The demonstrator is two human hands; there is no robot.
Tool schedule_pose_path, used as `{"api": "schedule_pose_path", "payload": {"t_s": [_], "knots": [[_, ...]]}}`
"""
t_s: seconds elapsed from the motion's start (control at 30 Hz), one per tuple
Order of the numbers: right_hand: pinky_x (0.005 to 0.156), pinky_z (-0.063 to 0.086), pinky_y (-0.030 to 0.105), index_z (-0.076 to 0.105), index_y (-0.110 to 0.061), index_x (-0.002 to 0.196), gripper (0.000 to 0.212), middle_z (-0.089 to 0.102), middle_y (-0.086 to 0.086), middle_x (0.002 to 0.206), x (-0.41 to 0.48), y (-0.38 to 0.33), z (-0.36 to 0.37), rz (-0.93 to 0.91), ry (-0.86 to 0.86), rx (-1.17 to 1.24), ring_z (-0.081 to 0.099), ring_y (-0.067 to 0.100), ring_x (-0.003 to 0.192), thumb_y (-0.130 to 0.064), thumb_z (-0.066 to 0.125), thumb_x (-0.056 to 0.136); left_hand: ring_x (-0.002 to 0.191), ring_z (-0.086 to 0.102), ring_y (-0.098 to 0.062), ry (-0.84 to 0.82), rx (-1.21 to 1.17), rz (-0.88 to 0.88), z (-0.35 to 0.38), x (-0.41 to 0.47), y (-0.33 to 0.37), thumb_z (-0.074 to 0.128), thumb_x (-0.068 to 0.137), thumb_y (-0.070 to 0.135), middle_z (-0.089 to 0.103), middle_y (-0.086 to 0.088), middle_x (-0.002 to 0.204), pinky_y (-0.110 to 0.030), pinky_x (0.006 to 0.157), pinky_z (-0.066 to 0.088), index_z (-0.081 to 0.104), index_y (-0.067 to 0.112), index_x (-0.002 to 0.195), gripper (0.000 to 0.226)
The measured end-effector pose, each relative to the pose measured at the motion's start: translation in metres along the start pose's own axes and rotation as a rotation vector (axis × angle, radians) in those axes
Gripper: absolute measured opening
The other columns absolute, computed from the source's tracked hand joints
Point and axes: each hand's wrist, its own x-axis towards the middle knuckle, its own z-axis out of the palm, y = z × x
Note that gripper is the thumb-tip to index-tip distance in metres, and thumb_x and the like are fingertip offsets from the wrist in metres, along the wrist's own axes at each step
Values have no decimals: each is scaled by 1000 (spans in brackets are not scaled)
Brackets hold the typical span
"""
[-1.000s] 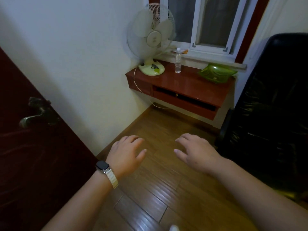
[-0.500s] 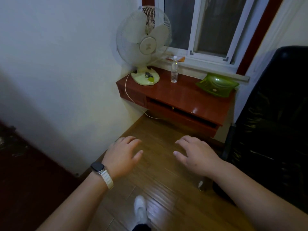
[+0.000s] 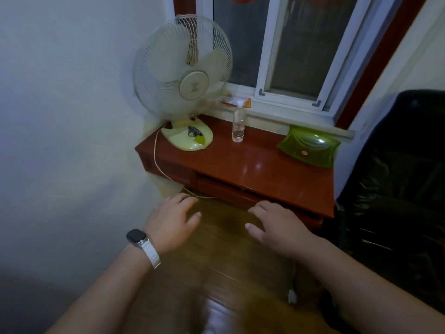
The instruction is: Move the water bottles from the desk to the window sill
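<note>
Clear water bottle (image 3: 238, 125): we see it upright at the desk's (image 3: 240, 162) back edge, just below the window sill (image 3: 301, 118).
Left hand (image 3: 172, 222): ours, open, empty, well short of it.
Right hand (image 3: 277, 227): the same, fingers spread.

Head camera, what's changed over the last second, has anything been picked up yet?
Nothing has been picked up. The person has walked toward the desk: it, the fan and the water bottle now look closer, and the dark door has left the view. The left hand and right hand stay open and empty, held out in front. The bottle still stands upright on the desk, below the window sill.
</note>
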Motion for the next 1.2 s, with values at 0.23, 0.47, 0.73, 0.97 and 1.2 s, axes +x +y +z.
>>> {"api": "schedule_pose_path", "payload": {"t_s": [0.23, 0.47, 0.73, 0.97, 1.2], "knots": [[105, 42, 38, 43, -28, 142, 55, 45, -6, 143, 62, 3, -31, 50, 67, 1, 45, 15, 128, -58, 38, 97, 125, 47, -13, 42, -11, 55, -20, 78, -38, 43, 94, 51, 50, 11, 140, -40, 97, 48, 47, 34, 138, 47], [105, 41, 38, 43, -27, 143, 55, 44, -6, 144, 126, 24, -42, 67, 83, 13, 44, 17, 130, -57, 38, 97, 128, 45, -14, 16, 5, 99, -15, 149, -48, 43, 96, 48, 49, 9, 142, -38, 103, 43, 47, 30, 139, 47], [105, 39, 38, 43, -28, 142, 54, 43, -6, 144, 232, 88, -44, 56, 49, 73, 43, 17, 130, -57, 37, 97, 129, 45, -16, -6, 46, 127, 3, 266, -41, 43, 97, 48, 48, 7, 143, -39, 102, 43, 46, 29, 140, 48], [103, 40, 36, 46, -29, 139, 53, 47, -9, 136, 319, 157, -65, 64, 33, 98, 47, 15, 124, -58, 36, 96, 123, 50, -16, -8, 45, 108, 15, 392, -24, 45, 93, 50, 55, 8, 136, -36, 99, 45, 52, 30, 135, 47], [104, 40, 41, 46, -27, 139, 56, 46, -3, 139, 386, 208, -79, 85, -4, 128, 46, 22, 128, -59, 36, 94, 122, 52, -17, -40, 56, 91, 33, 469, -13, 44, 92, 50, 56, 8, 134, -34, 97, 46, 53, 30, 133, 47]]}}
